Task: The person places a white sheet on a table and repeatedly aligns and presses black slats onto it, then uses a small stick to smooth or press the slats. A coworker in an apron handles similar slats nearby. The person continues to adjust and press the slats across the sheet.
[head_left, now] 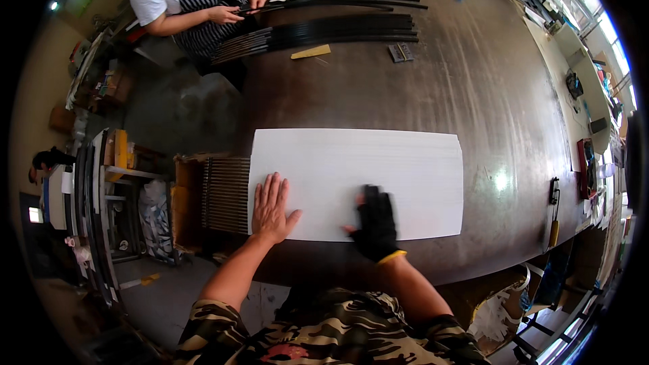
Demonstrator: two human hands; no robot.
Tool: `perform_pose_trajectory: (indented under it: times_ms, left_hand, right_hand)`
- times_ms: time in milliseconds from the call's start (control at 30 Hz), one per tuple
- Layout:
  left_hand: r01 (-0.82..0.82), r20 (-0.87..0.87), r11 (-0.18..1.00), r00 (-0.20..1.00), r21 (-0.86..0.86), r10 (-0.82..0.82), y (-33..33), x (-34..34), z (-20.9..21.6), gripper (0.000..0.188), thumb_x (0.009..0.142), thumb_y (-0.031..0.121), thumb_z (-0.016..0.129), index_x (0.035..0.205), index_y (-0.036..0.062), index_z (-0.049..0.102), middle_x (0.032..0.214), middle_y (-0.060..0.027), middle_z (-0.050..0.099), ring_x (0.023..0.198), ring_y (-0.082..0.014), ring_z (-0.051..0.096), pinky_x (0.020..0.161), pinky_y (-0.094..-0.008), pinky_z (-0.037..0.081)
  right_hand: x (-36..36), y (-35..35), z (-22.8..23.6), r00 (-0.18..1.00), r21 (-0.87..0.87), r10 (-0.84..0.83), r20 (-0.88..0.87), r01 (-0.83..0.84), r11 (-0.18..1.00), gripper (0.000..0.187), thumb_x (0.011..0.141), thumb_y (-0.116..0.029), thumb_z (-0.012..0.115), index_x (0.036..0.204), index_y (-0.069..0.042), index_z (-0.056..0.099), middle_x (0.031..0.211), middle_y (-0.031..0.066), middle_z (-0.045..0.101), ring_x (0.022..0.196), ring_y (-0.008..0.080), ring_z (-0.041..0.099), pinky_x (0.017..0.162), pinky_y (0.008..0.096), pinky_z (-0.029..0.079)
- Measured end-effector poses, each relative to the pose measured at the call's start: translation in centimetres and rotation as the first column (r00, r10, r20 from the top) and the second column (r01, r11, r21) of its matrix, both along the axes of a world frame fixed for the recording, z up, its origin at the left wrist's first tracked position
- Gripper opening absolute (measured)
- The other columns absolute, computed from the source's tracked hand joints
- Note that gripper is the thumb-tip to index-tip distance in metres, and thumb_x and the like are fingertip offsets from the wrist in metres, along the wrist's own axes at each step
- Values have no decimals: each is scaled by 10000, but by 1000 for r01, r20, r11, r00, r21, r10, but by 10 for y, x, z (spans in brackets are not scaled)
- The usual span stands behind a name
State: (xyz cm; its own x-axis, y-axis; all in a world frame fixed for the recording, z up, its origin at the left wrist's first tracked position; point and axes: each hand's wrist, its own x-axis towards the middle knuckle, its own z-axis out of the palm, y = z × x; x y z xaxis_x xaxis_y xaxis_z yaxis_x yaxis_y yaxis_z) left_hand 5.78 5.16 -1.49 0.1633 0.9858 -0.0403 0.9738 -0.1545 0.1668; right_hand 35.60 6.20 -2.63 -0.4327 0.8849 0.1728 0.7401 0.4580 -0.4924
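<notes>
A large white sheet (324, 169), perhaps several sheets in a stack, lies flat on the brown table in front of me. My bare left hand (272, 209) rests on its left end, palm down with fingers stretched out. My right hand (376, 223), in a black glove with a yellow cuff, lies over the sheet's lower middle. Its fingers are extended, the thumb points left, and motion blurs it a little. From the sheet's left edge a row of thin dark rods (226, 195) sticks out side by side; whether they run on beneath the sheet is hidden.
Across the table (500, 94) a person in a striped apron (203, 0) handles long black strips (338, 1). More black strips (345, 30), a yellow piece (311, 52) and a small dark block (400, 53) lie nearby. A cardboard box (187, 203) stands at left.
</notes>
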Motion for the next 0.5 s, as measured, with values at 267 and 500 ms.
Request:
perform_pose_trajectory:
  times_ms: [267, 500]
  left_hand:
    - [-49, -31, 999, 998, -2, 49, -10, -3, 3, 859, 931, 584, 475, 1530, -1, 287, 1612, -261, 189, 1503, -439, 136, 1168, -662, 60]
    - [-96, 130, 994, 987, 51, 89, -9, -7, -8, 826, 960, 555, 449, 1528, -19, 275, 1593, -312, 176, 1491, -480, 132, 1155, -688, 61]
  right_hand:
    - [187, 9, -4, 821, 94, -443, 361, 440, 893, 912, 839, -251, 705, 1558, 7, 207, 1599, 252, 247, 1503, 396, 201, 1222, 509, 140]
    - [106, -2, -14, 820, 190, -415, 394, 369, 910, 922, 857, -243, 697, 1562, 28, 168, 1609, 283, 189, 1502, 437, 169, 1220, 531, 126]
